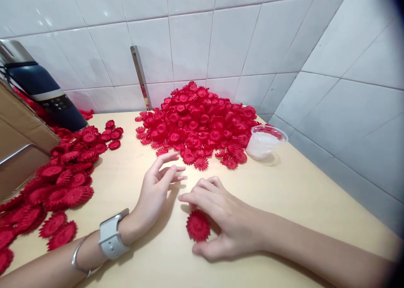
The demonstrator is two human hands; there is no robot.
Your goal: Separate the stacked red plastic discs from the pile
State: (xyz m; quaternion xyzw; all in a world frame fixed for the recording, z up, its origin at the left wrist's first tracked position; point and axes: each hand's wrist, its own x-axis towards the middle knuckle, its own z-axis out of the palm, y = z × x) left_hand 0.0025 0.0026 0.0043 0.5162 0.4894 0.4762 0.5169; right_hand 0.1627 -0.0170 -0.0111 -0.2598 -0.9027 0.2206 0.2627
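A single round red piece with a toothed edge (198,225) is on the pale table (151,254), between the thumb and fingers of my right hand (227,220). The fingers curve around it; whether they press on it is hard to tell. My left hand (158,185), with a watch and a bangle on its wrist, hovers just left of it, fingers apart and nothing in them. Beyond both hands rises a large pile of similar red pieces (202,120). Another heap (63,183) spreads along the left side.
At the pile's right edge stands a clear plastic cup (263,143) with whitish contents. A cardboard box (22,136) and a dark blue bottle (47,86) leaning at a tilt are at the left. White tiled walls (192,44) border the table behind and at right.
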